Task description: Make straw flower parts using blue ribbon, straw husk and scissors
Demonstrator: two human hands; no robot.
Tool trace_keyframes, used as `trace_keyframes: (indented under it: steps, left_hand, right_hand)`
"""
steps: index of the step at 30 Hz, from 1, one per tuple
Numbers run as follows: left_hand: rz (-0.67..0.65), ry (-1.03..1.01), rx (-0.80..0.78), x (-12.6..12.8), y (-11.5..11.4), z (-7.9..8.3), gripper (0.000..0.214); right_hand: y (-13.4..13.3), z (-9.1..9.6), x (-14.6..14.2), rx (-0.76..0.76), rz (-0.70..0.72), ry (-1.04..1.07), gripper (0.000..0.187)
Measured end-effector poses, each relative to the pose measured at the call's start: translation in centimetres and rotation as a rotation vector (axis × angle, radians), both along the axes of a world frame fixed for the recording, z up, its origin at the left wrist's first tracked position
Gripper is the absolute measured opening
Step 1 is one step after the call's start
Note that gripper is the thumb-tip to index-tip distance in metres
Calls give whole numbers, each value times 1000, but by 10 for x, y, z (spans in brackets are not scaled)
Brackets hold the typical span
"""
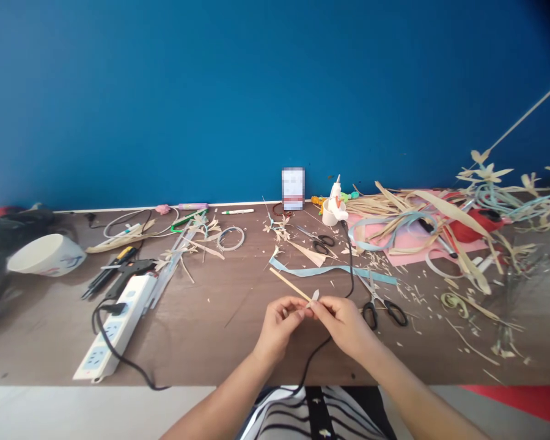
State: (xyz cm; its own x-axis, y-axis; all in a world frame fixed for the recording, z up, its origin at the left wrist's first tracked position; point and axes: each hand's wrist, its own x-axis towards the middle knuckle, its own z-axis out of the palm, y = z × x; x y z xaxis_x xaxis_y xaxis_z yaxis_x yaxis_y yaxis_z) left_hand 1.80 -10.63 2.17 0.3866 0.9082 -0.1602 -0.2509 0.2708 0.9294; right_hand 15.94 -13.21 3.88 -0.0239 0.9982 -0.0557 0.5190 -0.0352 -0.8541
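Note:
Both my hands meet close together above the near middle of the table. My left hand (282, 327) is closed, its fingertips at the lower end of a thin pale-yellow stick (288, 283) that points up and left. My right hand (341, 321) pinches a small whitish petal-shaped piece (315, 295) against that end of the stick. The fingers partly hide where the two meet. Beyond the hands lies a light-blue strip (311, 269). Black-handled scissors (379, 304) rest, blades apart, just right of my right hand. A second pair of scissors (319, 240) is farther back.
A power strip (114, 333) and a dark glue gun (131, 272) are at left, near a white bowl (48, 255). A white glue gun (334, 198) stands in a cup, its black cord (351, 263) running toward me. Dried strips (407, 211) and scraps crowd the right.

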Motion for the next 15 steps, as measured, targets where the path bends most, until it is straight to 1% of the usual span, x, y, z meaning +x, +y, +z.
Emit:
trace_keyframes:
  steps: [3,6,12,14,15]
  left_hand:
    - [-5,27,-24,1,1,0,13]
    - [12,69,-26,2,2,-3,16]
    - [2,164,50,1,1,-5,21]
    - [-26,169,87,-1,0,-3,21]
    - [-46,166,102,-2,-1,-2,21]
  right_hand:
    - [1,-4,0,-34,-4,44,38]
    - [1,-3,-1,-37,10,68,38]
    - [-4,11,-4,30,31,-95,34]
    - [-4,12,-5,15,34,-60,36]
    - [-3,12,-5,-13,34,-6,38]
